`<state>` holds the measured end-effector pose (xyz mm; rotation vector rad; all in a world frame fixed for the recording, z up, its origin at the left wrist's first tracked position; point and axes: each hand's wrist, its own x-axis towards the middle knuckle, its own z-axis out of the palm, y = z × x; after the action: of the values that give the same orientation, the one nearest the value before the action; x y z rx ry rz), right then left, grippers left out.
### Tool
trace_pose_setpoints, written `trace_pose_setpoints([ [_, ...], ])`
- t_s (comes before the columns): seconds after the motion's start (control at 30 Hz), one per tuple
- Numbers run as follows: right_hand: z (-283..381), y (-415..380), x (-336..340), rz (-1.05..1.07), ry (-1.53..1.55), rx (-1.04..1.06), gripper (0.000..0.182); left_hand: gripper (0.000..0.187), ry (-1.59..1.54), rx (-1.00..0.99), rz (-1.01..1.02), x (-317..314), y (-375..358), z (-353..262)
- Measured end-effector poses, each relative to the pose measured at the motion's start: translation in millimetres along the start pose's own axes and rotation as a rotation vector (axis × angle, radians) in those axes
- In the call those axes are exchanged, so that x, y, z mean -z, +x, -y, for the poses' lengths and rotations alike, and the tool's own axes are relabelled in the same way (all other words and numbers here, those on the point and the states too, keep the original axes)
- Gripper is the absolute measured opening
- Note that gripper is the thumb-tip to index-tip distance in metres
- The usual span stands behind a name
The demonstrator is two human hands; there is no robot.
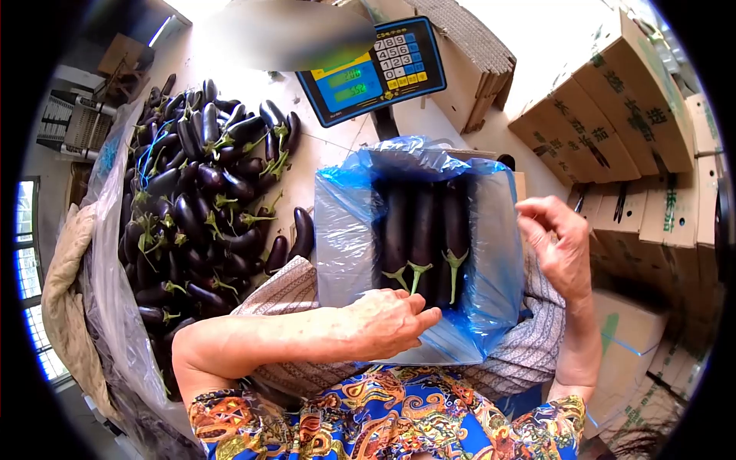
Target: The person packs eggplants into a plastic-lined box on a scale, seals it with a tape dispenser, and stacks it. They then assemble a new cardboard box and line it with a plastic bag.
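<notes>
Dark eggplants (424,222) with green stems lie side by side in a box (343,253) lined with blue plastic film (498,230). My left hand (391,322) is over the box's near edge, its fingers curled close to the stems; what they hold, if anything, is hidden. To the right of the box, my right hand (556,241) is raised beside the film with its fingers bent and thumb near the fingertips. Whether it grips anything is too small to tell.
A large heap of eggplants (207,207) lies at the left beside clear plastic sheeting (92,307). Behind the box stands a scale display (372,69). Printed cartons (606,107) are stacked at the right, and flattened cardboard (468,61) stands at the back.
</notes>
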<state>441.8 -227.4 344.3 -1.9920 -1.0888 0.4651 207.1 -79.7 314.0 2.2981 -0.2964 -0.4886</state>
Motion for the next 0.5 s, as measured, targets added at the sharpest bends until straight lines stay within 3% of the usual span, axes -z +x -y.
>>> trace_pose_setpoints([
  [0.5, 9, 0, -31, 0.368, -0.264, 0.175, 0.023, 0.055, 0.225, -0.056, 0.057, 2, -4, 7],
])
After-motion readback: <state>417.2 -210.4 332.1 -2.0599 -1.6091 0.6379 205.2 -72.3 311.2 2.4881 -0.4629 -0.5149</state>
